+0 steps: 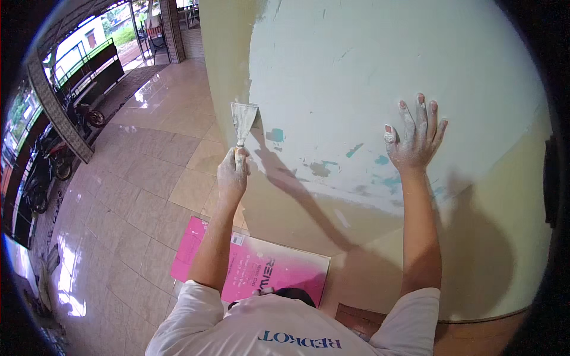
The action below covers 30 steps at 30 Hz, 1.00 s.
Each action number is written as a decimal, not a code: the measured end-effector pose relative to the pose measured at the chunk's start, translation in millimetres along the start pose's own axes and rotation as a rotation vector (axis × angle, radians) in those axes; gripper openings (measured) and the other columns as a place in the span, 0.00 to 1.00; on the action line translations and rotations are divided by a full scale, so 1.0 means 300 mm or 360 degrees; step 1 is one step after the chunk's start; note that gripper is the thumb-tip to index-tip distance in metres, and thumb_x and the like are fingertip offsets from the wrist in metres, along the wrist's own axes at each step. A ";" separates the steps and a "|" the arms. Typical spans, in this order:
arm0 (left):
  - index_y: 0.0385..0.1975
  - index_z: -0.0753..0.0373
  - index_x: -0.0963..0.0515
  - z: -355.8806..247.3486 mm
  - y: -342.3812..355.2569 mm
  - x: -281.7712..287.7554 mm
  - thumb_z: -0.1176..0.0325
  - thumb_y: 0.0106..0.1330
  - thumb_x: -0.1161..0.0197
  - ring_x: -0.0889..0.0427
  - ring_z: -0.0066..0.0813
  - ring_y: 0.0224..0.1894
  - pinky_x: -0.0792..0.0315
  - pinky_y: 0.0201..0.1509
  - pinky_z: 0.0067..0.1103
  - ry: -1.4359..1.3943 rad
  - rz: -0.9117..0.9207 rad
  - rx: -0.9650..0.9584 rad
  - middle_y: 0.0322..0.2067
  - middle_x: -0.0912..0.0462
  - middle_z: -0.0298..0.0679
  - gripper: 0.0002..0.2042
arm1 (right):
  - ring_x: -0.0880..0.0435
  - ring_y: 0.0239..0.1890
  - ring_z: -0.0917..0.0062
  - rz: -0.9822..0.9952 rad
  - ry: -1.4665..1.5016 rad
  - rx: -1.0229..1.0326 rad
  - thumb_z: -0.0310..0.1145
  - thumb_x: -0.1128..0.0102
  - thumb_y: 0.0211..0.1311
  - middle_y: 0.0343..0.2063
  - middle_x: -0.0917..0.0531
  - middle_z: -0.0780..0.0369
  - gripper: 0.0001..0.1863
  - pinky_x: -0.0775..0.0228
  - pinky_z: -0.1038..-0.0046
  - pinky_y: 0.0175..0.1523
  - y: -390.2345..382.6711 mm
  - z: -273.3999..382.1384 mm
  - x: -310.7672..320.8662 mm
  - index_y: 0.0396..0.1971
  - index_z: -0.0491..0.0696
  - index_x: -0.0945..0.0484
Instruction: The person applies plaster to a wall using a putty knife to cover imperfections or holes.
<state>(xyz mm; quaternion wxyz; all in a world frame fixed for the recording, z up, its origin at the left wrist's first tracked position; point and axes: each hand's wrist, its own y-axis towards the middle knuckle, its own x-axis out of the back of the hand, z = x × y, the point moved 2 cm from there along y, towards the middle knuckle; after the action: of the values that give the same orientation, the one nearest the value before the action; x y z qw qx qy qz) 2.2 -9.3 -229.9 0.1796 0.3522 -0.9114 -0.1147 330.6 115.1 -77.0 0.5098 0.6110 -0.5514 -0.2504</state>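
Note:
My left hand (233,170) is closed round the handle of a putty knife (243,120), its wide blade pointing up and smeared with white. The blade is at the left edge of a white filler patch (332,71) on the beige wall (228,35); whether it touches the wall I cannot tell. Fingers spread, my right hand (414,142) lies against the white area farther right, holding nothing. White residue coats both hands. Blue-green spots (276,136) and bare patches show along the lower part of the filler.
A flat pink cardboard piece (249,267) lies on the glossy tiled floor (124,219) below the wall. A brown mat (356,317) is partly visible near my body. Motorcycles (59,160) stand at the far left, past a pillar (56,107) and beside a dark gate (98,68).

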 end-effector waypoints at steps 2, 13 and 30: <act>0.31 0.63 0.26 0.035 0.029 -0.001 0.54 0.70 0.56 0.26 0.26 0.18 0.34 0.24 0.25 0.0002 0.0032 -0.0022 0.13 0.29 0.38 0.18 | 0.47 0.68 0.68 0.0124 -0.0018 -0.0041 0.52 0.44 0.54 0.63 0.37 0.67 0.27 0.67 0.52 0.69 0.002 0.003 0.006 0.56 0.67 0.31; 0.29 0.63 0.28 0.157 -0.053 -0.045 0.53 0.70 0.57 0.33 0.18 0.14 0.38 0.20 0.18 -0.0095 -0.0010 -0.0019 0.10 0.33 0.32 0.19 | 0.48 0.68 0.69 0.0000 0.0009 -0.0002 0.53 0.48 0.58 0.63 0.38 0.68 0.25 0.64 0.51 0.68 0.003 0.002 -0.001 0.56 0.68 0.31; 0.30 0.62 0.27 0.118 -0.055 -0.052 0.53 0.70 0.57 0.25 0.29 0.18 0.33 0.26 0.27 -0.0010 0.0027 0.0091 0.12 0.28 0.39 0.18 | 0.49 0.68 0.69 0.0017 0.0008 -0.0046 0.53 0.45 0.54 0.63 0.38 0.68 0.26 0.65 0.50 0.68 -0.003 0.004 -0.006 0.55 0.69 0.30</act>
<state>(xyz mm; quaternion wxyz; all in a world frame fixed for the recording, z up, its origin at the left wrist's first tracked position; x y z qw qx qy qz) 8.5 -7.7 -271.4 0.1675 0.3490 -0.9178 -0.0882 329.4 116.2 -78.7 0.5211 0.6014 -0.5497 -0.2542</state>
